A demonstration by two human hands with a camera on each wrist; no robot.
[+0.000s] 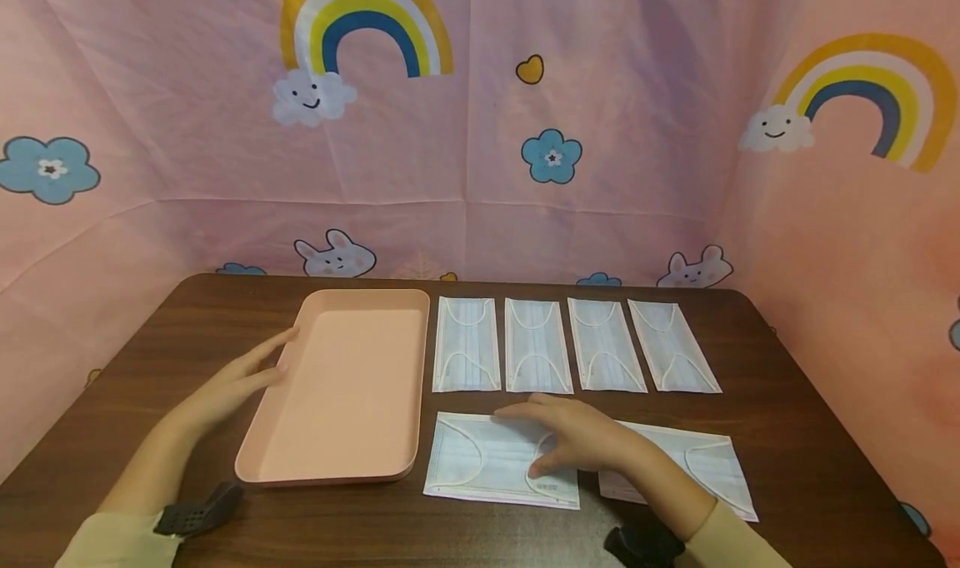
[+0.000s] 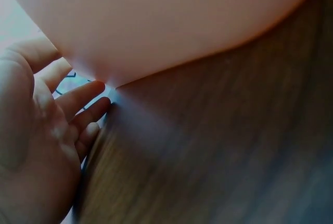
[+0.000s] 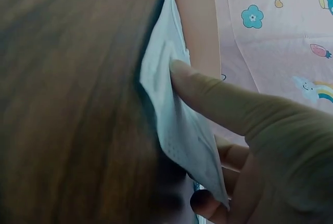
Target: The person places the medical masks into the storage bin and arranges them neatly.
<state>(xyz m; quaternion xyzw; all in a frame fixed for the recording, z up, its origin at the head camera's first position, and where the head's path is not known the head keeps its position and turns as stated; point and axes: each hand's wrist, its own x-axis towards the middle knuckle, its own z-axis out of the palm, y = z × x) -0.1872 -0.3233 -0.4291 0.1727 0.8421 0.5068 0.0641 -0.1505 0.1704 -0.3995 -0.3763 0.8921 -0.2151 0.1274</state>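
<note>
A blue-and-white face mask point(image 1: 480, 455) lies crosswise on the table in front. My right hand point(image 1: 581, 439) is over its right part; in the right wrist view the thumb point(image 3: 192, 83) presses its face, the other fingers bend behind its edge, and the mask point(image 3: 171, 88) bows slightly. To the left lies a shallow pink tray point(image 1: 345, 385), bare inside. My left hand point(image 1: 232, 385) rests against the tray's left side with fingers extended; the left wrist view shows fingertips point(image 2: 99, 88) near the tray's corner.
Behind, several more face masks point(image 1: 467, 343) lie lengthwise in a row right of the tray. Another mask point(image 1: 693, 460) lies partly under my right forearm. The brown wooden table point(image 1: 315, 518) ends at a pink patterned cloth point(image 1: 487, 118).
</note>
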